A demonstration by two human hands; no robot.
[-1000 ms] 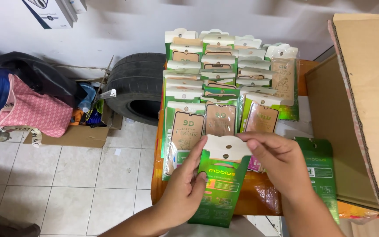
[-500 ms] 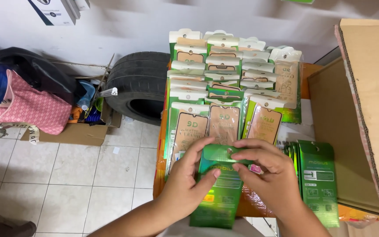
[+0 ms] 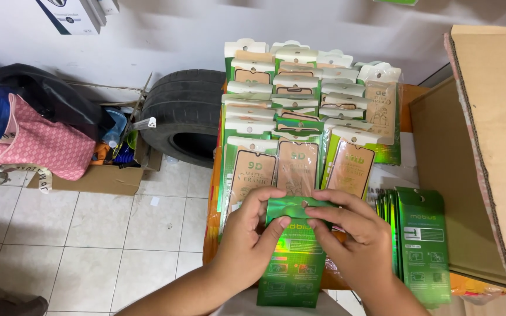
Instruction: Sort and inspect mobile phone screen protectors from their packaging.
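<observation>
A green packet (image 3: pixel 293 257) is pinched at its folded top flap by left hand (image 3: pixel 253 237) and right hand (image 3: pixel 355 240); flap-closing judged underway, firm pressing along the fold required next.

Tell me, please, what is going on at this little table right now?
A person holds a green packet in both hands over the orange table. The left hand grips its left edge, and the right hand presses its folded top flap down. Rows of similar packets with clear windows lie overlapping farther back, and a stack of green packets sits to the right, beside a cardboard box.
</observation>
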